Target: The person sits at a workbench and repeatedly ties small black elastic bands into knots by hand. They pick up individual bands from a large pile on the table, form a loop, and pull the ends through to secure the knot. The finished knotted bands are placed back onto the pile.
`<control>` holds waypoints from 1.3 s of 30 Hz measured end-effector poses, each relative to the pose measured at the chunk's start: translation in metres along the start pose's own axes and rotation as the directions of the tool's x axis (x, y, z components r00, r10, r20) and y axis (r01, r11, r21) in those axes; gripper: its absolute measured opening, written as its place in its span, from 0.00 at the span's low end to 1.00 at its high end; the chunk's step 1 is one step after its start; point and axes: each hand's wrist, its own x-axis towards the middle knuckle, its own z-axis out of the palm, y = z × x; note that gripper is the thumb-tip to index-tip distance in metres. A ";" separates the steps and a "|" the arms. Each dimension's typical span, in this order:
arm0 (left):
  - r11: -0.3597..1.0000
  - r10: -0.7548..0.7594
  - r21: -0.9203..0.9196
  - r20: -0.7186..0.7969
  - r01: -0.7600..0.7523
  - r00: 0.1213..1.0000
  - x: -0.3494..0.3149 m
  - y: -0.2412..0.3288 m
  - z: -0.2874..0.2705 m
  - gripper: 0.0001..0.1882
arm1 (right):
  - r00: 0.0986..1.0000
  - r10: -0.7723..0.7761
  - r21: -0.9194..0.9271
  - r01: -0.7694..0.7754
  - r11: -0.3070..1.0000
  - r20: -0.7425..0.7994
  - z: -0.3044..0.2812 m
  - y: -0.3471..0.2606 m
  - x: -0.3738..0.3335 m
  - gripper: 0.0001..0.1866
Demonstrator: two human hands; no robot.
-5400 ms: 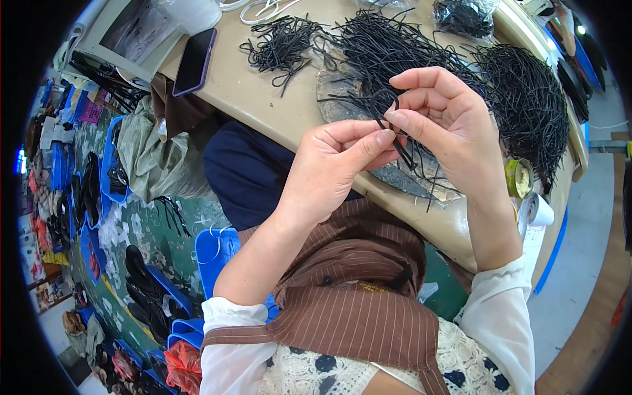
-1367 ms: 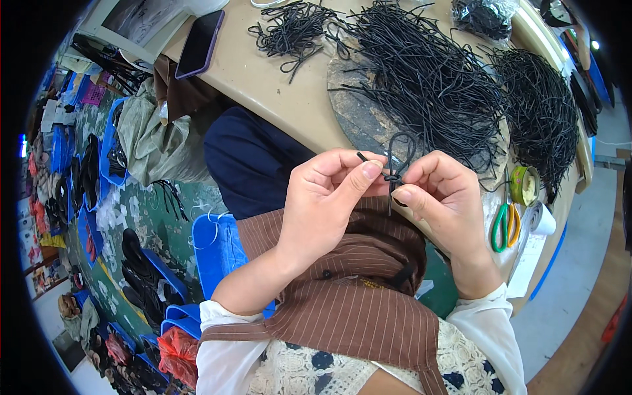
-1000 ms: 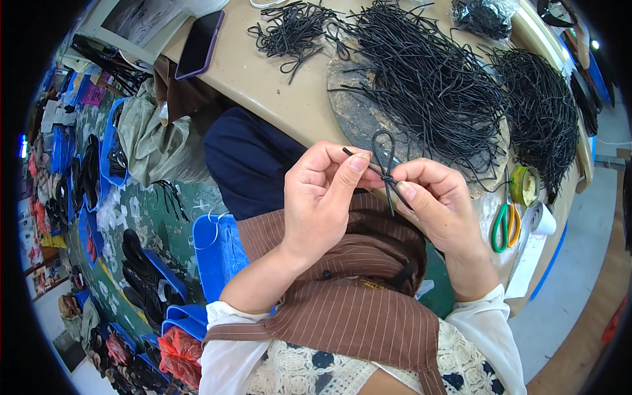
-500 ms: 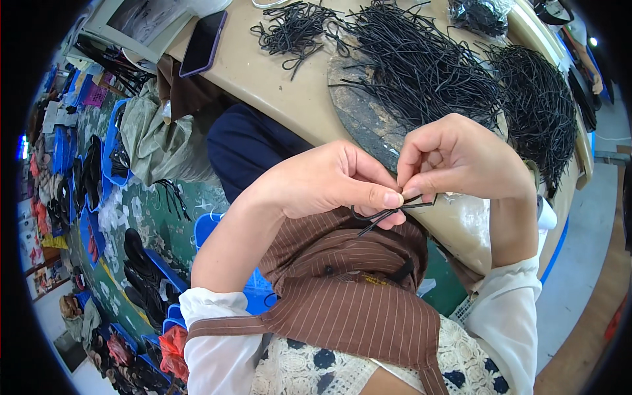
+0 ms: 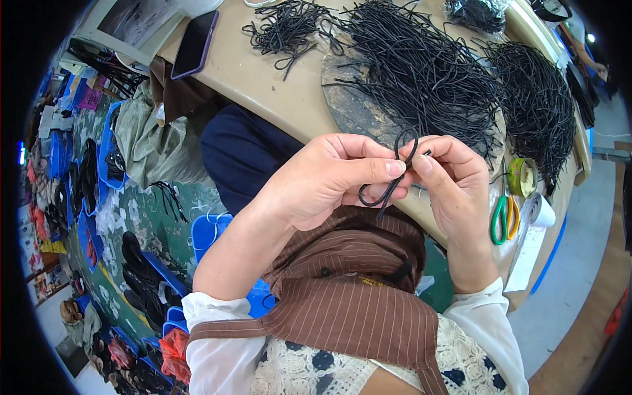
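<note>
Between my two hands is a thin black cord (image 5: 406,140), bent into loops, one sticking up and one hanging at the lower left. My left hand (image 5: 342,174) is closed, its thumb pinching the cord against the fingers. My right hand (image 5: 454,184) pinches the same cord from the other side, thumb against the index finger. The fingertips of both hands nearly meet over my lap, in front of the table edge. Just beyond them, a large pile of black cords (image 5: 421,72) lies on a worn round board (image 5: 352,108).
On the tan table (image 5: 263,92) are a small heap of looped cords (image 5: 289,29), a phone (image 5: 195,46) and a second cord bundle (image 5: 533,99). Scissors with green and orange handles (image 5: 501,220) lie right, beside a round tin (image 5: 522,176) and a white roll (image 5: 542,212). Blue bins (image 5: 113,148) stand left.
My right hand has turned and come down and left, uncovering the scissors and tin. The cord, held low with loose ends before, now has a loop standing up between my fingers.
</note>
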 end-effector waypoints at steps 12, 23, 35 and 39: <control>0.996 -0.091 -0.008 0.005 0.091 0.996 -0.005 0.011 0.004 0.06 | 0.976 0.151 0.332 -0.197 0.922 0.159 -0.013 -0.003 0.000 0.13; 0.997 -0.069 0.016 -0.002 0.069 0.998 -0.002 0.004 -0.001 0.05 | 0.994 0.055 0.125 -0.067 0.990 0.097 -0.008 0.008 -0.008 0.12; 0.992 -0.122 -0.014 -0.038 0.122 0.992 -0.004 0.003 0.001 0.10 | 0.992 0.099 0.185 -0.084 0.979 -0.078 -0.006 0.023 -0.014 0.08; 0.999 0.031 0.016 -0.118 -0.029 0.993 -0.007 -0.004 0.007 0.11 | 0.987 0.061 0.218 -0.027 0.976 -0.151 0.001 0.031 -0.016 0.07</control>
